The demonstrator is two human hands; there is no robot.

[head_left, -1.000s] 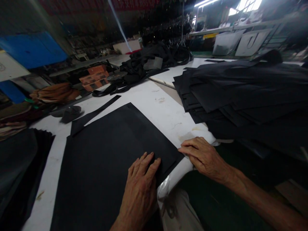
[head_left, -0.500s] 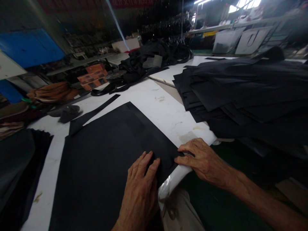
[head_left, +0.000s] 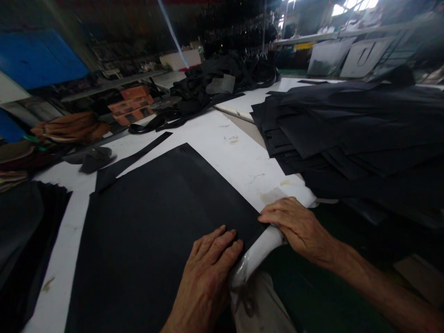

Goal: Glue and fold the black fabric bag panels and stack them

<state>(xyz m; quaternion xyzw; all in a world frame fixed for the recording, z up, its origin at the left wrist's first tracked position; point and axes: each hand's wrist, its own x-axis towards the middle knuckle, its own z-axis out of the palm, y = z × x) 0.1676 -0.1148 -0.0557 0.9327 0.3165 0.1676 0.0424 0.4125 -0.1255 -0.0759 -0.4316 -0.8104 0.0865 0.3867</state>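
A large black fabric panel (head_left: 156, 217) lies flat on the white-covered table (head_left: 239, 148), its right corner at the table's rounded edge. My left hand (head_left: 211, 263) rests palm down on the panel near that edge, fingers stretched out. At the right corner, my right hand (head_left: 294, 226) has its fingers pressed together on the panel's edge; the thumb is mostly hidden beneath them. A narrow black strip (head_left: 145, 150) lies by the panel's upper left side, partly meeting it.
A large pile of black panels (head_left: 347, 125) covers the right side. Behind lies a heap of black straps (head_left: 222, 78). To the left are orange boxes (head_left: 132, 106), a brown bundle (head_left: 71, 127), a small grey cloth piece (head_left: 97, 159) and more black sheets (head_left: 24, 231).
My left hand has slid slightly right along the panel. My right hand's fingers have closed together at the corner, where a gap showed between thumb and finger. The panel's near edge looks flatter.
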